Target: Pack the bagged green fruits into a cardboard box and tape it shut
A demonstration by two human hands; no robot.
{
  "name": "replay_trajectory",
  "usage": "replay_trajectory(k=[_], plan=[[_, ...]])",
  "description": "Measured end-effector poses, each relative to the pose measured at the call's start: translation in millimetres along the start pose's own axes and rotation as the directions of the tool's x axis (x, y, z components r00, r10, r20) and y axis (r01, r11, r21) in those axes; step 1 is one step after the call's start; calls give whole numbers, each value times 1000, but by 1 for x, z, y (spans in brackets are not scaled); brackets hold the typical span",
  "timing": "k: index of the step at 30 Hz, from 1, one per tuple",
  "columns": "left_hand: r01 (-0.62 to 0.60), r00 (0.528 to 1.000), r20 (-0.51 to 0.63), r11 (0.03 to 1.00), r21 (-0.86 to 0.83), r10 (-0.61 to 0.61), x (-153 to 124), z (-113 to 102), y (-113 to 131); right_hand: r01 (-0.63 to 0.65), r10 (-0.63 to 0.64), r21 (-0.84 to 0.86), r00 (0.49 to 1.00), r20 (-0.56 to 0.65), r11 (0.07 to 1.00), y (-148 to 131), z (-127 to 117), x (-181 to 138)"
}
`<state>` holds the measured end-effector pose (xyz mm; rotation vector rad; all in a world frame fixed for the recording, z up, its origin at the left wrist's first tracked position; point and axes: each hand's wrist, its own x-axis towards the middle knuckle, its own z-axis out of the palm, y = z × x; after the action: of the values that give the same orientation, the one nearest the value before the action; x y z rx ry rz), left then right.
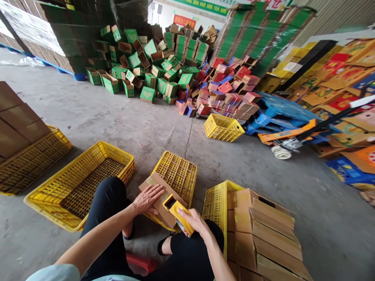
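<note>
Apparently midway, the right hand [195, 220] is clasping a tape dispenser [177, 210], the left hand [146, 199] (palm flat) pressing an unfinished-looking carton [163, 214]; boxes [269, 224] are already filling a crate [214, 202].

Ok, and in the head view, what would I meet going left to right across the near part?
A crate stacked with brown boxes, an open yellow crate, the left hand resting on a carton, a yellow tape dispenser in the right hand, packed cartons.
</note>
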<state>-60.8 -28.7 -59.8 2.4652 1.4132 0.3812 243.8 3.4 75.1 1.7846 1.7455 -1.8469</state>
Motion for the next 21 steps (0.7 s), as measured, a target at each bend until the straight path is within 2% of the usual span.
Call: replay_trajectory(k=[4, 9, 15, 21], plan=[[-85, 996, 19, 996, -14, 86, 7, -7, -19, -16, 18, 64, 999, -33, 998, 0, 9, -1], [-92, 994, 57, 996, -15, 93, 11, -11, -27, 18, -15, 49, 998, -64, 999, 4, 21, 0], [-47, 994, 94, 999, 9, 46, 10, -7, -5, 5, -3, 23, 997, -79, 1000, 5, 22, 6], [-109, 993, 47, 993, -37, 111, 12, 4, 18, -5, 5, 0, 995, -103, 1000, 8, 26, 7]])
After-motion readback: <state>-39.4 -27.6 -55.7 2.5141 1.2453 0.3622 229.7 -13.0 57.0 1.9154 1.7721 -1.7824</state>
